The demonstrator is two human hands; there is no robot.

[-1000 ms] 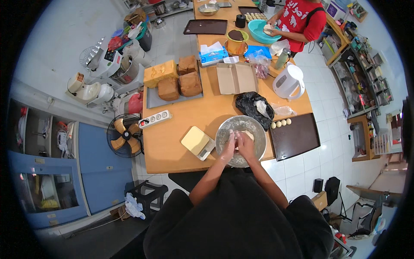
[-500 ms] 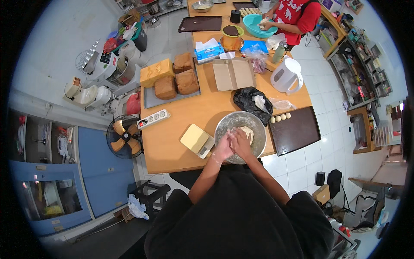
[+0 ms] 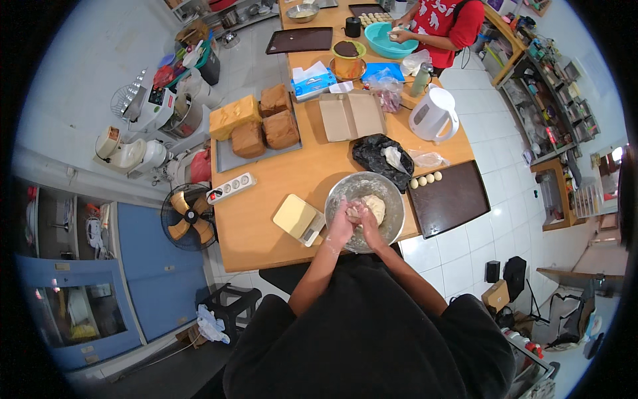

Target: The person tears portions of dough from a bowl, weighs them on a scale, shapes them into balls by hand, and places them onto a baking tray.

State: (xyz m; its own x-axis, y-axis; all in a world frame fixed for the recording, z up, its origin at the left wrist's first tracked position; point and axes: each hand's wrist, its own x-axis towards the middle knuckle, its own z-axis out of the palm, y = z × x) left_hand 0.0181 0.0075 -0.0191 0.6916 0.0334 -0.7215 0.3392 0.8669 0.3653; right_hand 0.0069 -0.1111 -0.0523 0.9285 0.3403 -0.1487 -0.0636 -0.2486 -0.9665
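Observation:
My left hand and my right hand meet over a metal mixing bowl, floury and with curled fingers. They close around what looks like a small piece of dough, mostly hidden by the fingers. A larger pale lump of dough lies in the bowl beside my right hand. Left of the bowl sits a kitchen scale with a cream-coloured top. Several small dough balls line the far left edge of a dark baking tray to the right.
Beyond the bowl lie a black plastic bag, an open cardboard box and a white electric kettle. Bread loaves fill a tray at left, near a power strip. Across the table a person in red handles dough over a turquoise basin.
My hands have shifted from pressed together, one over the other, to cupped side by side, exposing more of the dough lump. The whole view has moved slightly.

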